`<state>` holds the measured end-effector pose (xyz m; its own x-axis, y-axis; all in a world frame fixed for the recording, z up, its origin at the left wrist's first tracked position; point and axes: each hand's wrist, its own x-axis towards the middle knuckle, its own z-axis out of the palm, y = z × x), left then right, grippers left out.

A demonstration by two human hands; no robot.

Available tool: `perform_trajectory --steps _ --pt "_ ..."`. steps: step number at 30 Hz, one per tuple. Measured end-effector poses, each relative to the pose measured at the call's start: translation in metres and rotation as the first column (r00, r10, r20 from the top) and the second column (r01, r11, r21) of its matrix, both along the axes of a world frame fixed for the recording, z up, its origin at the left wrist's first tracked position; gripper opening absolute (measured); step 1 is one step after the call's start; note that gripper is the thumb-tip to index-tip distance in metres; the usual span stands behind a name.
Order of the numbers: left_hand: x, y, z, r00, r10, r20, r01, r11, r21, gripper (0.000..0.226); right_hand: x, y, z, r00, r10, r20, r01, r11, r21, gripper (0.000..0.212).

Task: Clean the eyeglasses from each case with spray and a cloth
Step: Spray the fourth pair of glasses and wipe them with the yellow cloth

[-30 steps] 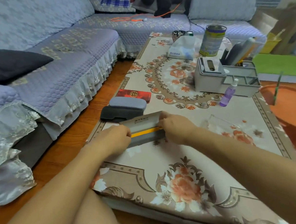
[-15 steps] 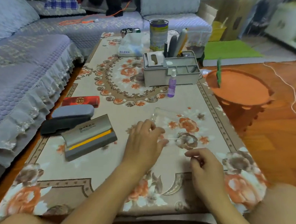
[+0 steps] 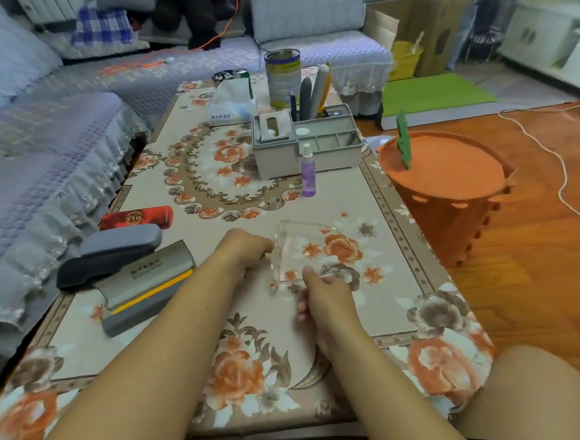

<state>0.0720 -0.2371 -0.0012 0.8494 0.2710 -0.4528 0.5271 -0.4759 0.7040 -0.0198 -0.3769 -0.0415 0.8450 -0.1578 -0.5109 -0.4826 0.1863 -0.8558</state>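
A clear plastic case (image 3: 309,249) lies on the flowered table cover (image 3: 383,302), and its contents cannot be made out. My left hand (image 3: 246,250) has its fingers curled on the case's left edge. My right hand (image 3: 321,296) pinches the near edge with the thumb on top. Left of my arms rests a grey case with a yellow stripe (image 3: 145,288), lid shut. Behind it sit a dark grey case (image 3: 109,256) and a red case (image 3: 137,218). A small purple spray bottle (image 3: 307,172) stands upright further back. No eyeglasses or cloth show.
A grey desk organiser (image 3: 311,146) with pens, a tissue pack (image 3: 230,103) and a tin can (image 3: 283,77) stand at the back of the table. An orange basket (image 3: 451,188) sits on the floor to the right, a sofa (image 3: 37,162) on the left.
Both hands left the grey-and-yellow case and moved right to the clear plastic case, closing on its edges. My view swung right with them.
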Motion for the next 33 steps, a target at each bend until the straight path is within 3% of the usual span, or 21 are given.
perform_trajectory --steps 3,5,7,10,13,17,19,21,25,31,33 --pt "-0.011 -0.006 0.004 1.000 0.013 -0.002 -0.013 0.999 -0.032 0.018 0.008 0.000 -0.004 0.997 -0.079 0.003 0.079 0.995 0.056 0.023" --pt "-0.028 -0.007 0.008 0.999 0.034 0.027 -0.030 0.991 -0.127 0.019 0.004 -0.004 -0.002 0.999 -0.014 0.039 0.013 1.000 0.018 0.022" --pt "-0.058 -0.006 0.011 0.993 0.064 0.101 -0.033 0.960 -0.279 0.015 -0.009 -0.012 0.008 0.986 0.121 0.118 -0.102 0.982 -0.158 0.023" --pt "-0.114 -0.003 0.006 0.969 0.161 0.185 -0.054 0.876 -0.480 0.011 -0.039 -0.022 0.028 0.908 0.339 0.247 -0.188 0.854 -0.485 0.025" --pt "-0.161 -0.006 0.001 0.927 0.329 0.180 -0.157 0.776 -0.611 0.011 -0.071 -0.017 0.039 0.839 0.334 0.429 -0.045 0.829 -0.557 0.008" --pt "-0.188 -0.018 0.002 0.911 0.405 0.082 -0.208 0.621 -0.755 0.013 -0.094 0.000 0.034 0.808 0.239 0.539 0.065 0.873 -0.484 0.026" --pt "-0.192 -0.014 0.002 0.910 0.413 0.044 -0.223 0.574 -0.788 0.012 -0.094 0.005 0.030 0.771 0.276 0.574 0.110 0.830 -0.547 0.019" --pt "-0.194 -0.005 0.000 0.916 0.399 0.051 -0.215 0.592 -0.777 0.012 -0.091 0.008 0.028 0.734 0.326 0.595 0.146 0.780 -0.608 0.014" --pt "-0.196 0.007 0.001 0.920 0.386 0.065 -0.195 0.595 -0.780 0.024 -0.089 0.013 0.028 0.723 0.343 0.600 0.123 0.791 -0.600 0.014" --pt "-0.198 0.015 0.002 0.936 0.316 0.159 -0.116 0.699 -0.705 0.011 -0.096 0.019 0.028 0.685 0.399 0.610 0.170 0.726 -0.666 0.011" --pt "-0.198 0.014 0.002 0.922 0.342 0.182 -0.116 0.691 -0.713 0.009 -0.097 0.022 0.028 0.680 0.413 0.606 0.173 0.713 -0.680 0.007"
